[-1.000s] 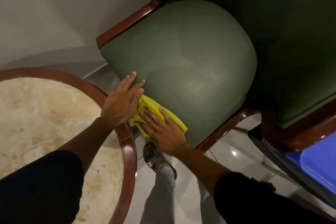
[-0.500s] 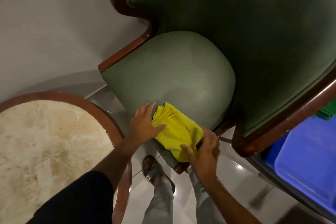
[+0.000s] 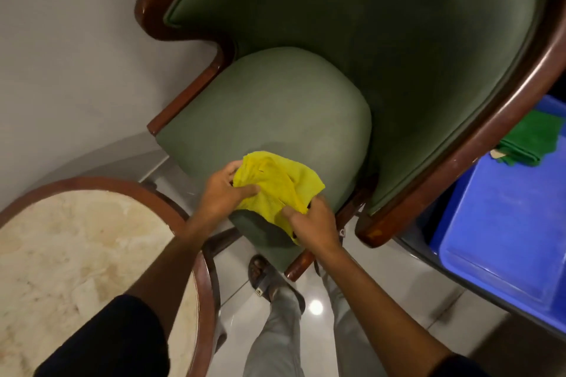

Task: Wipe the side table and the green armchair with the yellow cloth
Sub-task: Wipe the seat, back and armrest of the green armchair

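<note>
Both hands grasp the yellow cloth [image 3: 280, 184] at the near front edge of the green armchair [image 3: 352, 49] seat. The left hand [image 3: 222, 196] pinches the cloth's left side, thumb on top and fingers [image 3: 228, 168] curled under; the right hand [image 3: 312, 223] grips its near right corner, fingers clenched into the fabric. The cloth lies bunched, its far part on the cushion, its near part hanging over the seat's rounded front.

The round side table [image 3: 199, 257], a marble surface in a dark wooden rim, stands near left, its rim close beside the seat's left corner, with a narrow strip of tiled floor [image 3: 232, 294] between. The person's 2 legs fill that gap. The chair's curved wooden right arm sweeps down just beside a blue plastic bin [image 3: 502, 229] at right. A folded green cloth [image 3: 530, 141] lies in the bin's far end, partly hidden behind the arm.
</note>
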Demonstrator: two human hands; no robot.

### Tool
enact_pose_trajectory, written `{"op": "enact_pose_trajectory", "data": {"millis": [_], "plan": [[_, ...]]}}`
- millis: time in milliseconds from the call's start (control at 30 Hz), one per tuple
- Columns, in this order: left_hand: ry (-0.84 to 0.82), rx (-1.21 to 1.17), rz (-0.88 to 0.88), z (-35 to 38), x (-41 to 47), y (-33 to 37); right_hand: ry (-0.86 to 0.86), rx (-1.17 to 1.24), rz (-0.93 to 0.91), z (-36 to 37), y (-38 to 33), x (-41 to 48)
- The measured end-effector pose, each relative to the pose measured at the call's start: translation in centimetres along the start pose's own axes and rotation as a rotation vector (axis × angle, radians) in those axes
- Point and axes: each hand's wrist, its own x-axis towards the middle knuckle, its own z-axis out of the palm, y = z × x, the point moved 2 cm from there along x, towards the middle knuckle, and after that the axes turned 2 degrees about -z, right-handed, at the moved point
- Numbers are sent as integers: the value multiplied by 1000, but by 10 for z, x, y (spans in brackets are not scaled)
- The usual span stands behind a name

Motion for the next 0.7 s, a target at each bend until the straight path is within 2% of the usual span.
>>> {"op": "enact_pose_trajectory", "data": {"millis": [100, 167, 300, 433, 467, 533, 633, 700], "plan": [[-18, -213, 3, -8, 0, 54, 44, -33, -194, -31, -61, -19], [-74, -306, 25, 0, 0, 96, 146, -50, -330, -70, -97, -30], [-262, -380, 118, 66, -1, 176, 548, -13, -575, -188, -142, -40], [-398, -447, 262, 170, -8, 245, 942, -113, -703, -298, -161, -24], [-381, -461, 278, 189, -9, 258, 997, -147, -699, -318, -165, -13], [-285, -368, 348, 217, -8, 277, 988, -292, -590, -343, -170, 12], [-71, 62, 478, 230, 3, 279, 1008, -538, -481, -337, -159, 36], [59, 201, 607, 224, 13, 280, 967, -627, -435, -313, -152, 44]]}}
